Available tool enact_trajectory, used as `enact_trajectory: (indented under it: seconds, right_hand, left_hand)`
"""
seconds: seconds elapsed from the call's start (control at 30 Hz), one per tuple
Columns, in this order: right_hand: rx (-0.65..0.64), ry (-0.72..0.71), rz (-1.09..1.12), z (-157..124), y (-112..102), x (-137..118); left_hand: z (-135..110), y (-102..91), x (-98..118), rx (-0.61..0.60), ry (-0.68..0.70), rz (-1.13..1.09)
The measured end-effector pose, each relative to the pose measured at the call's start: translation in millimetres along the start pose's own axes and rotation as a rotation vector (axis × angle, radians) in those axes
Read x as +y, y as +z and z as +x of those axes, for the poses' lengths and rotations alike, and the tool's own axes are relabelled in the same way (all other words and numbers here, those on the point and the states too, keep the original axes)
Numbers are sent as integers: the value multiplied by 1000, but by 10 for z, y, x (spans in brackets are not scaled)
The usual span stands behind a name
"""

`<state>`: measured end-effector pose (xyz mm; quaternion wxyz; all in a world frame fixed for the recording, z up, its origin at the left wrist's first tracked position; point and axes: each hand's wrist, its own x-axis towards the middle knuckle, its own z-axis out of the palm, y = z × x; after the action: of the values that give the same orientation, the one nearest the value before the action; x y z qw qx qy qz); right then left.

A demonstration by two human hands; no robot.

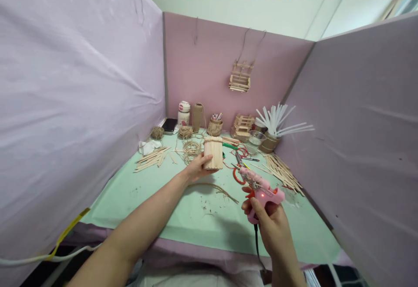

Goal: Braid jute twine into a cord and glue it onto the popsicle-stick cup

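My left hand (197,169) is closed around a small holder made of upright wooden craft sticks (213,155), with twine wrapped along its top edge. It is held up over the middle of the table. In my right hand (266,217) is a pink hot glue gun (257,184), its red light glowing and its nozzle pointing up and left toward the holder. The tip is apart from the sticks. A black cord hangs from the handle. Loose strands of twine (218,187) trail on the table below the holder.
Piles of craft sticks lie at left (152,160) and right (284,173). Behind are tangled twine (192,150), red-handled scissors (239,176), a plastic cup (256,140) and glue sticks in a pot (270,142). A stick swing (240,80) hangs on the back panel.
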<state>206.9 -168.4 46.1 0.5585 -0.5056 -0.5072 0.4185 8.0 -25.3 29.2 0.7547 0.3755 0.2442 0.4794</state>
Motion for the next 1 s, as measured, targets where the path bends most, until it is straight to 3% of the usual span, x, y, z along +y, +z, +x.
enact_trajectory:
  seconds: [0.23, 0.57, 1.0]
  right_hand:
    - [-24, -1, -94, 28, 103, 161]
    - [73, -232, -373, 32, 254, 195]
    - [46, -286, -448, 47, 267, 226]
  left_hand:
    - [-13, 63, -6, -2, -31, -45]
    - [30, 54, -87, 9, 54, -9]
    - [51, 48, -124, -14, 55, 21]
